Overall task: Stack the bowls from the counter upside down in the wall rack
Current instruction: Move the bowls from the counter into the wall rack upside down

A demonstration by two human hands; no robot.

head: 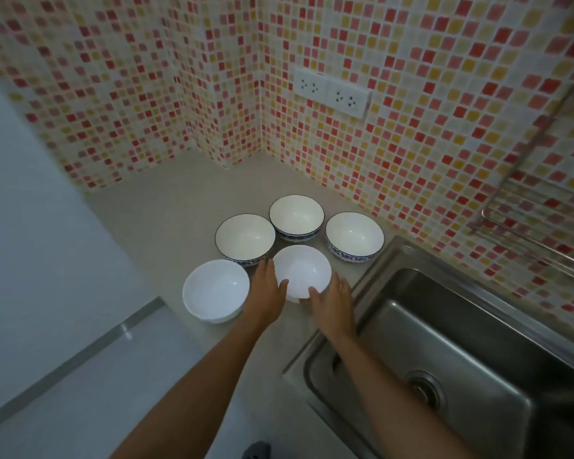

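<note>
Bowls sitting upright on the counter (166, 207), five close together: plain white bowl (215, 290) leftmost, then blue-rimmed bowl (245, 238), middle white bowl (301, 272), back bowl (296, 217), right bowl (354, 236) near the sink (444, 342); left hand (268, 293) and right hand (332, 301) flanking the middle white bowl, fingers spread open, gripping nothing; wall rack (540, 223) hanging far right

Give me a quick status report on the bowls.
Left hand and right hand open, flanking plain white bowl. Five bowls upright on counter. Wall rack empty. Nothing blocking.
</note>
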